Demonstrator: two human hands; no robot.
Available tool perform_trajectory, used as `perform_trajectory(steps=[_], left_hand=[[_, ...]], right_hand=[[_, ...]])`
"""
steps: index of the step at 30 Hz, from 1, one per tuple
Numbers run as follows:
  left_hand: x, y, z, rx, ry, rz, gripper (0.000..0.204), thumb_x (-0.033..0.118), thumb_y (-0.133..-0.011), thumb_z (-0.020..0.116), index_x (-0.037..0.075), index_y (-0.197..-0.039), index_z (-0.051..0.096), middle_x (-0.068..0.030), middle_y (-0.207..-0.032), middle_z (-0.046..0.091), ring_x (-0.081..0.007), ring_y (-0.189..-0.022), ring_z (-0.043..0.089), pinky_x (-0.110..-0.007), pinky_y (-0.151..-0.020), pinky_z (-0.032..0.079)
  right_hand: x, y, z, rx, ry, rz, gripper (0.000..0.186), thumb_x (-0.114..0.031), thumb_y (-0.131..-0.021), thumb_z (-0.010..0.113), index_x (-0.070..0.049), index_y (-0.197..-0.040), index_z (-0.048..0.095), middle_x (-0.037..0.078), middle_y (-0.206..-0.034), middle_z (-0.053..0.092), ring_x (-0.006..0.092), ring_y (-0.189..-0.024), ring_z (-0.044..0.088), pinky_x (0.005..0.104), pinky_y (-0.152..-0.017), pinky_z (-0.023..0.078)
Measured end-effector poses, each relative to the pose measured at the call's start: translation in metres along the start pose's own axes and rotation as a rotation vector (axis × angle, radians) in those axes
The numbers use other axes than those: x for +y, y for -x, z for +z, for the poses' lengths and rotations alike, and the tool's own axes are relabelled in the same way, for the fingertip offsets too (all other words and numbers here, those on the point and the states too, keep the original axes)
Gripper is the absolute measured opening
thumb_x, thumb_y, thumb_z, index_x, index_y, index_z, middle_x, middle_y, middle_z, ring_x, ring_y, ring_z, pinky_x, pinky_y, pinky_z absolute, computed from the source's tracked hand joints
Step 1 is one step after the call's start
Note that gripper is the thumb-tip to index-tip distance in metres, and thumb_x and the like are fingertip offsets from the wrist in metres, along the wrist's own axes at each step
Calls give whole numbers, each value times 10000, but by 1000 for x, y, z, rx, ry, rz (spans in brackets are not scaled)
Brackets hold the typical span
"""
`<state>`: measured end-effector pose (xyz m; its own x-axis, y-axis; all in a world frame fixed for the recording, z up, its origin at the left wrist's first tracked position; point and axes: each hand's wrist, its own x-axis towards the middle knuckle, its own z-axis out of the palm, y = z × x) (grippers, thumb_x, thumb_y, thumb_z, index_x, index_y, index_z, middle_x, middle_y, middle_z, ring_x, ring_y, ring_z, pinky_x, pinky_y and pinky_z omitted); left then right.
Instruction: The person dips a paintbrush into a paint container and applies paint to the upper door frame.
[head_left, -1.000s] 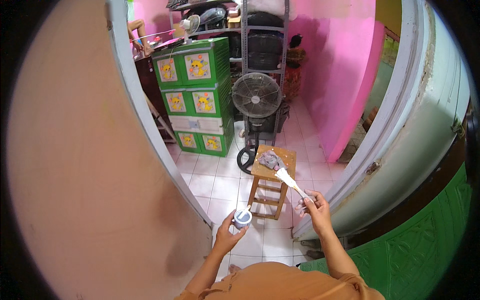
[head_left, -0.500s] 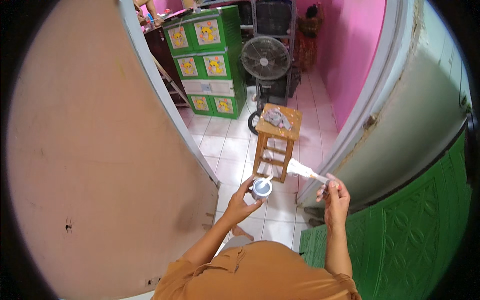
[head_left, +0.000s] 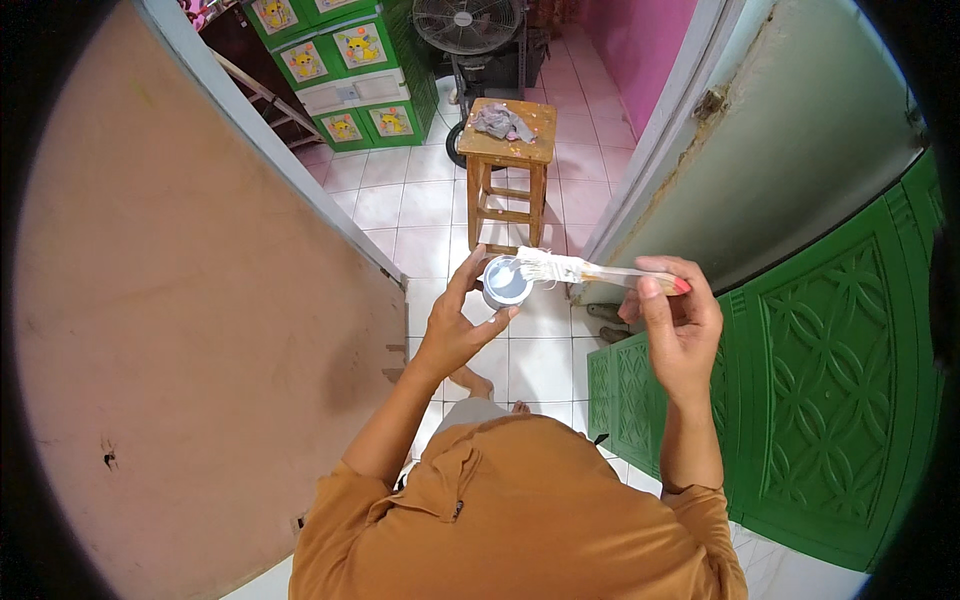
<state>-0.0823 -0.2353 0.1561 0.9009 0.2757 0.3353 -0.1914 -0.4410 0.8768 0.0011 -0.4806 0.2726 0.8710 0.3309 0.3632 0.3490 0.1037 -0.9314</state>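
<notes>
My left hand (head_left: pixel 459 321) is closed round a small round pot (head_left: pixel 507 281), fingers on its far side and thumb on the near side. Inside the pot I see a grey-blue interior with a white patch. In my right hand (head_left: pixel 680 325) is a paintbrush (head_left: pixel 615 274), pinched near the reddish end of its pale handle. The brush lies almost level, and its bristles are thick with white paint. They point left and overlap the pot's right rim; whether they touch it I cannot tell.
Beyond the pot stands a wooden stool (head_left: pixel 548 150) with a crumpled grey cloth (head_left: pixel 503 123) on it. A tan wall (head_left: pixel 200 330) is on my left, and a green carved panel (head_left: pixel 830 380) on my right. Past the door frame (head_left: pixel 655 130) are a fan (head_left: pixel 467 20) and green drawers (head_left: pixel 385 75).
The brush has swung left and turned level, so its bristles now meet the pot's rim in view. My view has tilted further down.
</notes>
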Motion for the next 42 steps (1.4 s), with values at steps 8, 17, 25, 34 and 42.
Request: perform_trajectory(steps=[8,17,25,34,42], left_hand=[[8,10,-3,-28,-6,13,952,163,-827,833,56,-1601,290,-191,-1371,634,-304,-1246,622,-399,-1051,474],[-2,14,-6,-83,51,2,1000,124,-787,863,73,-1602,287,-164,-1389,634,-266,-1196,622,-424,-1095,439],[3,14,-8,-110,9,24,1005,80,-801,848,65,-1616,261,-180,-1378,633,-284,-1254,617,-380,-1064,466],[1,13,-12,-81,54,6,993,121,-804,859,59,-1606,277,-168,-1394,622,-254,-1236,604,-417,-1105,431],[8,10,-16,-17,27,-59,956,157,-811,861,55,-1593,321,-177,-1381,619,-265,-1254,597,-422,-1112,427]], right_hand=[[-15,-14,17,-294,417,-219,195,-94,-936,734,-12,-1107,685,128,-925,686,216,-771,652,316,-685,521],[-15,-42,39,-695,622,-272,155,-185,-967,666,-42,-1019,634,125,-916,650,363,-805,642,446,-700,515],[-3,-45,51,-783,692,-396,105,-137,-955,666,-50,-1009,641,126,-890,654,360,-774,648,440,-681,513],[0,-51,31,-639,527,-230,175,-194,-982,647,-37,-1059,632,145,-864,633,323,-721,635,405,-662,504],[34,-53,20,-270,-15,229,176,-181,-1019,644,-10,-1060,639,14,-800,635,87,-651,576,243,-600,454]])
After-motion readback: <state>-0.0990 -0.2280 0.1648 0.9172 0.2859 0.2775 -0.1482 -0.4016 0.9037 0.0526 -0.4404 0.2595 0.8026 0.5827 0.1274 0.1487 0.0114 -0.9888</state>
